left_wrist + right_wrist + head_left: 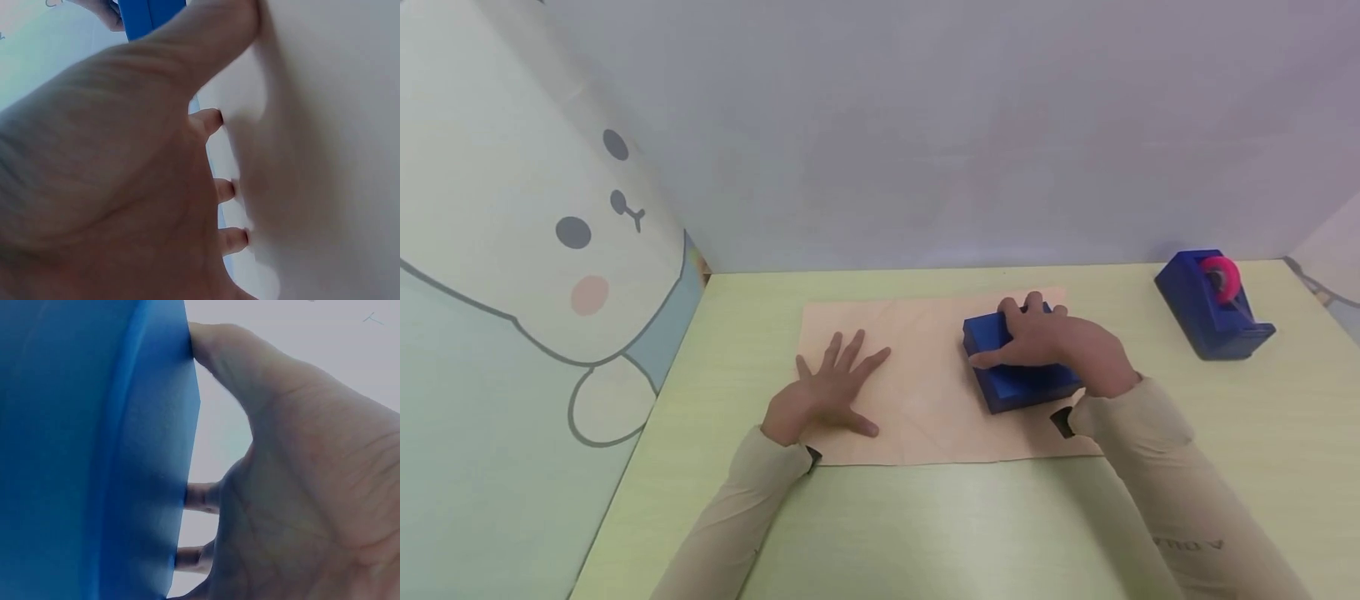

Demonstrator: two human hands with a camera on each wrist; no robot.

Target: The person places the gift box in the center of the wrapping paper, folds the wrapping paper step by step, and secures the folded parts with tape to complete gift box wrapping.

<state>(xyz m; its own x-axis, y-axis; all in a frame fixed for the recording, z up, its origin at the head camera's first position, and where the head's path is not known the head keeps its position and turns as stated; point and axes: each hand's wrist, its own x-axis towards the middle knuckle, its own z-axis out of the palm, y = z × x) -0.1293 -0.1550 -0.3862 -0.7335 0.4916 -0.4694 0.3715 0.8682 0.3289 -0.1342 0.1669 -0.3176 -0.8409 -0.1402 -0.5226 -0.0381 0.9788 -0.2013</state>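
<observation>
A pale peach sheet of paper lies on the table. My left hand is spread over its left part, fingers apart, with the fingertips down on the sheet in the left wrist view. On the right part of the sheet is a blue rectangular box-like block. My right hand grips it from above, thumb at the left edge and fingers at the far edge. From the right wrist view, the palm arches off the block's top face. The block's underside is hidden.
A dark blue tape dispenser with a pink roll stands at the table's far right. A grey-white wall rises behind the table. A panel with a cartoon bear face borders the left side.
</observation>
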